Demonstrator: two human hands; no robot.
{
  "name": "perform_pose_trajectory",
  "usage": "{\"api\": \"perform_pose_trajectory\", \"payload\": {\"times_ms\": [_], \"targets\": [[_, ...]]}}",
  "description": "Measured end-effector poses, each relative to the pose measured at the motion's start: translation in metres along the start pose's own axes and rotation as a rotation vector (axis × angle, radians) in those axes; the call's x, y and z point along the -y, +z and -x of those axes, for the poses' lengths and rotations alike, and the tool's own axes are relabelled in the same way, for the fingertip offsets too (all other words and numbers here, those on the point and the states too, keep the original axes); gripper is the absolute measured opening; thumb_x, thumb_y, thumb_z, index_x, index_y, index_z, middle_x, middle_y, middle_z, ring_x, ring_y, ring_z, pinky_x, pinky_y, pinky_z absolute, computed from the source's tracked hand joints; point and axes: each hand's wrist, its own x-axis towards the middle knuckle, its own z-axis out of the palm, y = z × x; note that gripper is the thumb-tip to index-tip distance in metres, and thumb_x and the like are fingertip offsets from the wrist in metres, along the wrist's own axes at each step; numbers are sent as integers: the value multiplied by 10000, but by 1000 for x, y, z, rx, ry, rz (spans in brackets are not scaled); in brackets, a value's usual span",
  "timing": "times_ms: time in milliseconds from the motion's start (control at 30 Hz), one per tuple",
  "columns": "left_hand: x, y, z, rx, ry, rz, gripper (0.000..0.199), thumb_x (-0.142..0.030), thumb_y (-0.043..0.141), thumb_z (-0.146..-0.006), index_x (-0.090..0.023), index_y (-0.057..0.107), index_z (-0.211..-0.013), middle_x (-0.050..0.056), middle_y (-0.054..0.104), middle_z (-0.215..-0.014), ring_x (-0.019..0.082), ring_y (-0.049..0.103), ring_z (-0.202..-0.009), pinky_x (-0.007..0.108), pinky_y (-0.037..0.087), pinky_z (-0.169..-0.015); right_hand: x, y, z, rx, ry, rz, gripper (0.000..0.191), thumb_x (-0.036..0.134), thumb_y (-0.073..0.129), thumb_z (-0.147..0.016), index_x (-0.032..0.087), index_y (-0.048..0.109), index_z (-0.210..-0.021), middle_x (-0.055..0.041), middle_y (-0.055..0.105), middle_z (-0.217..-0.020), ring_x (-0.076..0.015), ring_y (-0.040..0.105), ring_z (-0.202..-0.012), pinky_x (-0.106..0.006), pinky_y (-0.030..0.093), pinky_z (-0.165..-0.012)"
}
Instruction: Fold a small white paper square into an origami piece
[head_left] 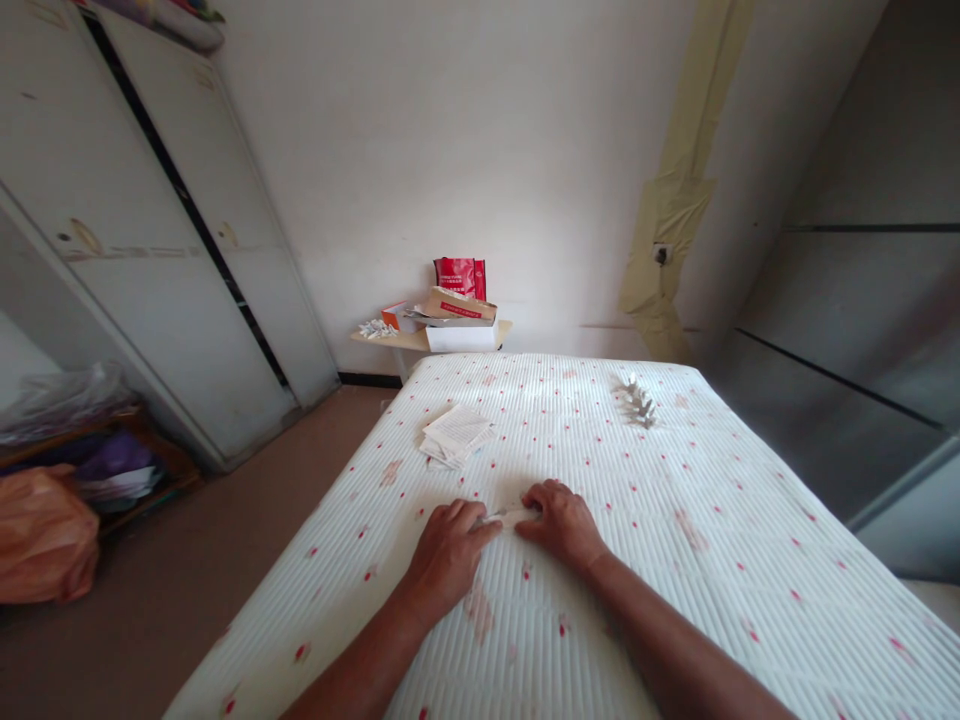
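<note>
Both hands are over the white bedspread with red spots [540, 620], close to the middle of the view. My left hand [448, 548] is closed on the left end of a small, narrow strip of white paper [511, 518]. The other end is under the curled fingers of my right hand [562, 525]. Fingers cover much of the strip, so its full shape is hidden. Beyond my left hand lies a loose stack of printed paper sheets [459, 432]. Farther off to the right is a cluster of small, pale folded pieces [639, 402].
Behind the bed, a small table [409, 341] bears a white box [461, 337], a red bag [460, 276] and a heap of small white pieces [376, 328]. A wardrobe [150, 250] stands left. An orange plastic bag [45, 535] is on the left side.
</note>
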Motion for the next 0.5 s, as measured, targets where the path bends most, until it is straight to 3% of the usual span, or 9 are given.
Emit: {"api": "perform_pose_trajectory", "payload": {"times_ms": [500], "targets": [[-2, -2, 0, 13, -54, 31, 435, -31, 507, -759, -317, 605, -1073, 21, 554, -1045, 178, 463, -983, 330, 383, -825, 9, -3, -7, 62, 143, 34, 238, 212, 661, -591, 199, 609, -823, -30, 604, -878, -191, 535, -863, -271, 338, -699]]}}
